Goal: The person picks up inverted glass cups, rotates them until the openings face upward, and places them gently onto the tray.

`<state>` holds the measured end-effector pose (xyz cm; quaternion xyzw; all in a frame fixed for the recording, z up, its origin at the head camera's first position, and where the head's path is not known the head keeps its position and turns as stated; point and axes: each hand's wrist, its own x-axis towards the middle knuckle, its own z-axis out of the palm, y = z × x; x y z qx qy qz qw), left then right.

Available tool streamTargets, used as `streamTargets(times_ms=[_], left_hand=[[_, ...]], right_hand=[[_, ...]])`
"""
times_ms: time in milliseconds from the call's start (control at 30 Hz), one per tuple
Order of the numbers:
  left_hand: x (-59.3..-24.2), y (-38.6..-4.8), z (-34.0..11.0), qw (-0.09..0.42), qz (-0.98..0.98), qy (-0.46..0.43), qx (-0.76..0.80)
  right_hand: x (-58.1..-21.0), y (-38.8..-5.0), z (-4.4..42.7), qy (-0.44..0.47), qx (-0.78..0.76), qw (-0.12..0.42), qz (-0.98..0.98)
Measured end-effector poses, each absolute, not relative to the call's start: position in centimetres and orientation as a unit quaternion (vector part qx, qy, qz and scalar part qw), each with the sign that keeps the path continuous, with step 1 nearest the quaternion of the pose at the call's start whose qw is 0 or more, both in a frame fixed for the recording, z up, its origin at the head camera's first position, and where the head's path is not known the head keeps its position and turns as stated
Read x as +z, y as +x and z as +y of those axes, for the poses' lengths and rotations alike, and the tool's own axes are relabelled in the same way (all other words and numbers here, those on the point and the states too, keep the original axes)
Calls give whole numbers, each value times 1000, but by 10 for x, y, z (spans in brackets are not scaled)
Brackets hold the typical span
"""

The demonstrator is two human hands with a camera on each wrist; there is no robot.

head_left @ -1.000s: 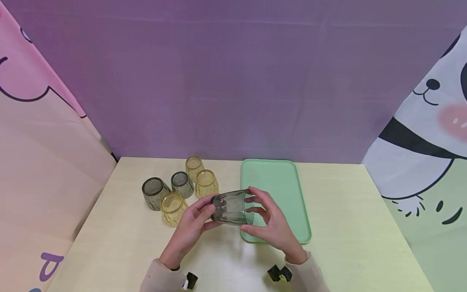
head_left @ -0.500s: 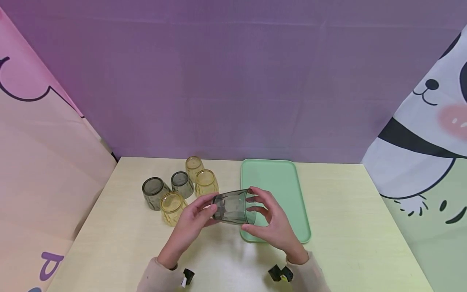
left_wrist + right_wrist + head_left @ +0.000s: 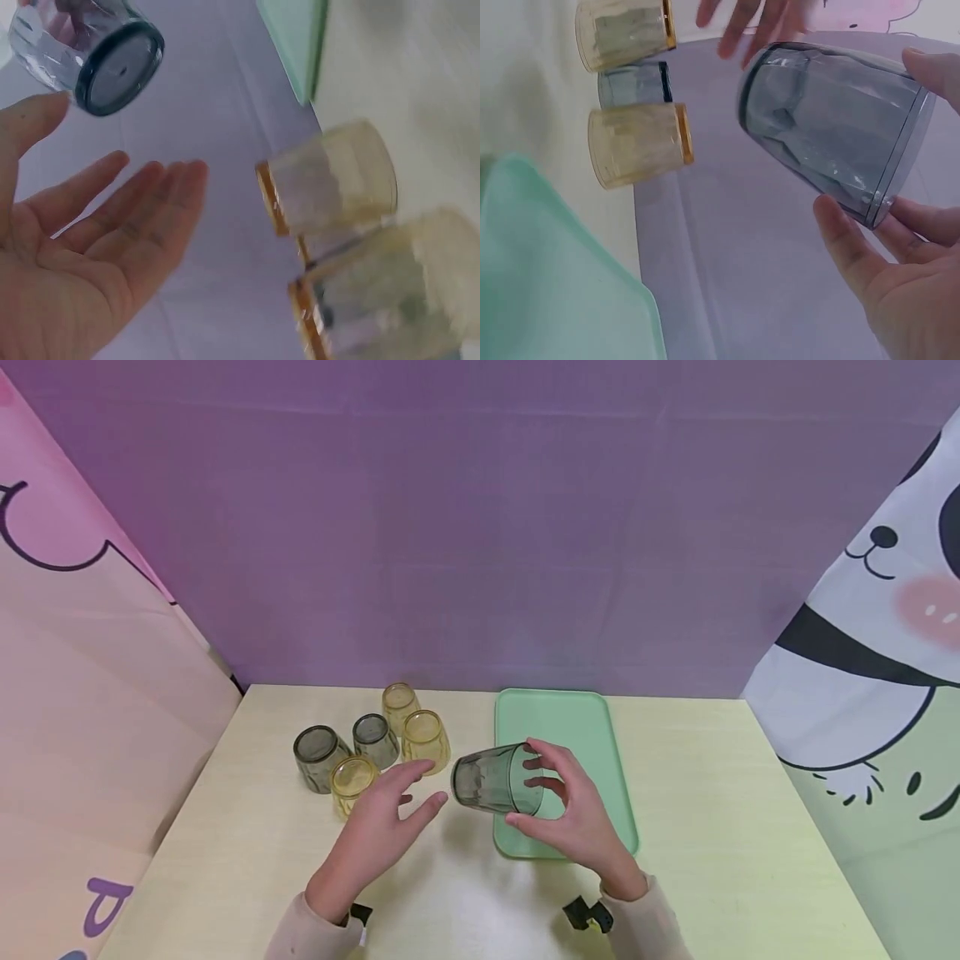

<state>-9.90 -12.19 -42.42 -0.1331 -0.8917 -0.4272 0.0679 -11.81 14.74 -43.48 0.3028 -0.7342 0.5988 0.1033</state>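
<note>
A grey ribbed glass (image 3: 487,779) lies on its side in the air, its base toward the left. My right hand (image 3: 581,814) grips it round the rim end, thumb below and fingers above; the right wrist view shows the same glass (image 3: 829,124) between thumb and fingertips. My left hand (image 3: 378,827) is just left of the base, fingers apart and holding nothing. In the left wrist view a gap lies between most of the left fingers and the glass (image 3: 124,67). Behind the left hand a yellow glass (image 3: 352,778) stands upside down, partly hidden.
Upside down at the left stand a large grey glass (image 3: 321,760), a smaller grey glass (image 3: 377,742) and two more yellow glasses (image 3: 425,742), (image 3: 400,706). A green tray (image 3: 555,718) lies right of them, partly under the held glass. A purple cloth (image 3: 480,527) hangs behind the table.
My left hand has let go of the glass base and moved left and down. My right hand has carried the glass slightly to the right. The standing glasses and tray have not moved.
</note>
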Motion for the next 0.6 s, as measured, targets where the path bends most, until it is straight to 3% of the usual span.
streamTargets(times_ms=[367,600], left_hand=[[-432,-91,-135,191,-952,-150,-186],[-434,-95,-142,200,-956,-142,-160]], right_hand=[[-430,-131,166,281,500,112,-812],[-418,-146,173,265,402,107,-870]])
